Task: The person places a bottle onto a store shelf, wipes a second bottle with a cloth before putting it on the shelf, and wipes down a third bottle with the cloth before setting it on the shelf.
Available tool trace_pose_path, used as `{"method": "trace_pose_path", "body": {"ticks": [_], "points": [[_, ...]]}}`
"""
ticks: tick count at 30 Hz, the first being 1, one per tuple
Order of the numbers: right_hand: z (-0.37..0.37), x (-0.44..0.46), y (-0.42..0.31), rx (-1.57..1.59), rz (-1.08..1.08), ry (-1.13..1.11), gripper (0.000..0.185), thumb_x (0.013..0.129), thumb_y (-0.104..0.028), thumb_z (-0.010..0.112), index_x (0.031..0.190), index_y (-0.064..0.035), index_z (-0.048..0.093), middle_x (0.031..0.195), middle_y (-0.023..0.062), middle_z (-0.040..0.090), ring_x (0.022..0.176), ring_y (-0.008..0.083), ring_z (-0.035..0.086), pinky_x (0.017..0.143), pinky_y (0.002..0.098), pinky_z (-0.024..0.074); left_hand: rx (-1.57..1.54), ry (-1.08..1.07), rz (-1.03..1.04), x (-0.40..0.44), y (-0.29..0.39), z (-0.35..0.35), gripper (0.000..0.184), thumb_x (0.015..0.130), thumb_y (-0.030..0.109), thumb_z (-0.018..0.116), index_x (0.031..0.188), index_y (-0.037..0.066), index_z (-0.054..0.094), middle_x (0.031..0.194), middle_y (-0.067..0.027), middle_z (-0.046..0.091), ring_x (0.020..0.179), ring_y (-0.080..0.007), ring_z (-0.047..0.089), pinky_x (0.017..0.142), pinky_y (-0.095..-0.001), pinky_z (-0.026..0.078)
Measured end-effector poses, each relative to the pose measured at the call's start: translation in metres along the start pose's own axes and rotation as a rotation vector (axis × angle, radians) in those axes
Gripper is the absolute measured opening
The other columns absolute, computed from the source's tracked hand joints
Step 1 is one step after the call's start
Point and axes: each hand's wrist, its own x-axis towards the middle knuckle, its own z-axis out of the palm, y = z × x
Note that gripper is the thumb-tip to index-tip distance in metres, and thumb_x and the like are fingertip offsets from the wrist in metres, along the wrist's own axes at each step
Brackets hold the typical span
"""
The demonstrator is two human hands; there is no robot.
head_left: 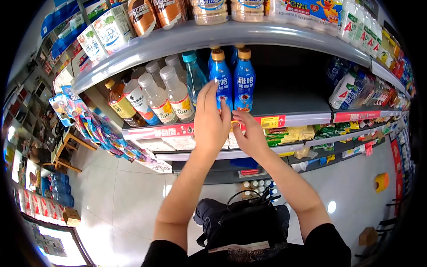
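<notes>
Two blue iced-coffee bottles (244, 82) stand upright near the shelf's front edge (311, 119) — the left hand (212, 120) overlapping one, grip impossible to tell, the right hand (251, 135), thumb and fingers parted, fronting the price strip (272, 122).

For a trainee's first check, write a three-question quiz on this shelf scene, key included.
1. True or false: in the picture, the teal-capped bottle stands left of the front blue bottles.

2. Fill the gap: the yellow price tag reads ___.

3. Of the left hand and the right hand, which reaches higher in the picture?
A) left
B) right
C) both level

Key: 1. True. 2. 5.0. 3. A.
</notes>
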Motion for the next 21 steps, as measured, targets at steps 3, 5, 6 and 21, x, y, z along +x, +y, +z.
{"method": "trace_pose_path", "body": {"ticks": [3, 5, 6, 21], "points": [[0.017, -0.001, 0.01, -0.181, 0.024, 0.024, 0.045, 0.087, -0.012, 0.056, 0.126, 0.009, 0.048, 0.124, 0.0292, 0.053, 0.112, 0.0416, 0.055, 0.092, 0.0437, 0.0462, -0.032, -0.033, -0.163, -0.038, -0.025, 0.014, 0.041, 0.088, 0.005, 0.056, 0.127, -0.006, 0.046, 0.129, -0.0255, 0.049, 0.116, -0.0405, 0.052, 0.094, -0.0429, 0.045], [0.023, 0.002, 0.008, -0.174, 0.039, 0.029, 0.05, 0.086, -0.011, 0.055, 0.13, 0.0098, 0.044, 0.125, 0.0322, 0.051, 0.113, 0.0444, 0.053, 0.094, 0.0454, 0.0452, -0.081, -0.065, -0.248, -0.056, -0.034, 0.025, 0.039, 0.088, 0.004, 0.056, 0.125, -0.006, 0.048, 0.127, -0.025, 0.052, 0.114, -0.039, 0.054, 0.093, -0.0427, 0.046], [0.027, 0.004, 0.007, -0.163, 0.036, 0.045, 0.05, 0.085, -0.01, 0.055, 0.13, 0.0099, 0.044, 0.124, 0.0324, 0.052, 0.112, 0.045, 0.053, 0.093, 0.0453, 0.0453, -0.063, -0.08, -0.273, -0.061, -0.033, 0.026, 0.039, 0.089, 0.006, 0.054, 0.126, -0.007, 0.048, 0.122, -0.0264, 0.055, 0.111, -0.0389, 0.056, 0.091, -0.0428, 0.047], [0.045, 0.01, 0.025, -0.133, 0.072, 0.175, 0.049, 0.083, -0.007, 0.055, 0.129, 0.0056, 0.048, 0.119, 0.0258, 0.06, 0.106, 0.0362, 0.061, 0.084, 0.038, 0.0509, -0.062, -0.175, -0.268, -0.066, -0.051, 0.036, 0.039, 0.089, 0.007, 0.05, 0.124, -0.01, 0.051, 0.115, -0.0309, 0.059, 0.105, -0.0423, 0.06, 0.089, -0.0443, 0.048]]}}
